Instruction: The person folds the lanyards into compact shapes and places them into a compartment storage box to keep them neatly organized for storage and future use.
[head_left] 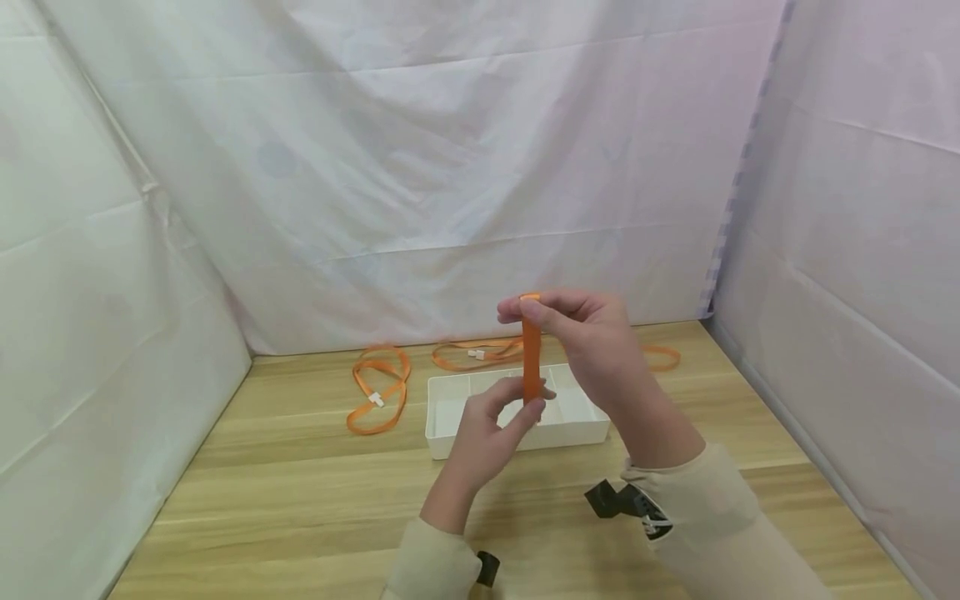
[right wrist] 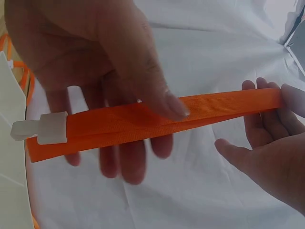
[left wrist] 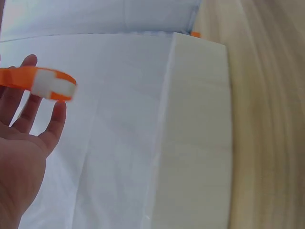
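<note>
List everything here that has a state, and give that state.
White compartment box: upright, open-topped.
Held orange lanyard: folded, roughly upright.
Its white clip: attached at the lower end.
Lanyard left of the box: loose, crossed over itself.
Lanyard behind the box: loosely looped, partly hidden.
Orange strap at far right: curved, partly hidden.
Left hand: holding the folded lanyard's lower part.
Right hand: pinching its top.

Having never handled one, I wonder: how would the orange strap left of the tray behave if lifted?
The orange strap would probably droop, as it lies in slack curves. It's likely light, being thin ribbon with a small white clip.
</note>
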Demonstrator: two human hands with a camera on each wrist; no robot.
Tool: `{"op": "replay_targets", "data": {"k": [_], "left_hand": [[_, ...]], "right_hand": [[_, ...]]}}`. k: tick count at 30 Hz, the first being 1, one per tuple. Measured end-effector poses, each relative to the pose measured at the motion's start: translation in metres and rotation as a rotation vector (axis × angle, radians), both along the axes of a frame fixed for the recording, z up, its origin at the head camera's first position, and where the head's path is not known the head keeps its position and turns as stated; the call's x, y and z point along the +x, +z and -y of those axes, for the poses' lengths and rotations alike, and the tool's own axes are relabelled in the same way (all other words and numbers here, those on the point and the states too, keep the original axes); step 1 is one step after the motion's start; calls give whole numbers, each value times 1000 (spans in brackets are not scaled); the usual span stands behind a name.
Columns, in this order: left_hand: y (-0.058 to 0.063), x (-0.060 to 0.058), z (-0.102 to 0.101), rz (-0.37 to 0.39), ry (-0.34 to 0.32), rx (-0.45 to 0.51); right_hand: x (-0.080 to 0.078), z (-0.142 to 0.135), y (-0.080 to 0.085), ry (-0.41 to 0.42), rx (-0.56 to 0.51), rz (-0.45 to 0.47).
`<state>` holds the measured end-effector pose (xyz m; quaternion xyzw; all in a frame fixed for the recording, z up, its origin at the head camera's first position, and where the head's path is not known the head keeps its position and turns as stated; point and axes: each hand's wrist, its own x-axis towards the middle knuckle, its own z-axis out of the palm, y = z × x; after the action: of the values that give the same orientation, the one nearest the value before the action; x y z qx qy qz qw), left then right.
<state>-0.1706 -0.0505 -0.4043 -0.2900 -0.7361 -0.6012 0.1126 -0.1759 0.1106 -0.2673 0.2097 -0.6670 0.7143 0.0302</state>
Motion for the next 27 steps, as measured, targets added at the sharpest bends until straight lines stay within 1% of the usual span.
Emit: {"op": "replay_targets", "data": {"k": [3, 6, 8, 11, 15, 18, 24, 27], "left_hand": [[11, -2, -1, -9, -13, 65], [17, -2, -2, 20, -22, 126], [20, -1, -2, 45, -21, 153], [20, -1, -4, 61, -17, 172], [19, -1, -6, 62, -22, 175], [19, 0, -6, 53, -31, 159], [17, 3, -5, 34, -101, 127], [17, 4, -4, -5, -103, 91]], "right_hand": [[1, 0, 0, 3, -3, 13], [1, 1, 0, 6, -7, 17], [1, 1, 0, 8, -11, 16], [1, 1, 0, 11, -19, 15], [1, 0, 1, 4, -15, 24], [1, -1, 1, -1, -6, 31], [-1, -2, 2, -21, 26, 31], [-4, -2, 1, -51, 56, 37]]}}
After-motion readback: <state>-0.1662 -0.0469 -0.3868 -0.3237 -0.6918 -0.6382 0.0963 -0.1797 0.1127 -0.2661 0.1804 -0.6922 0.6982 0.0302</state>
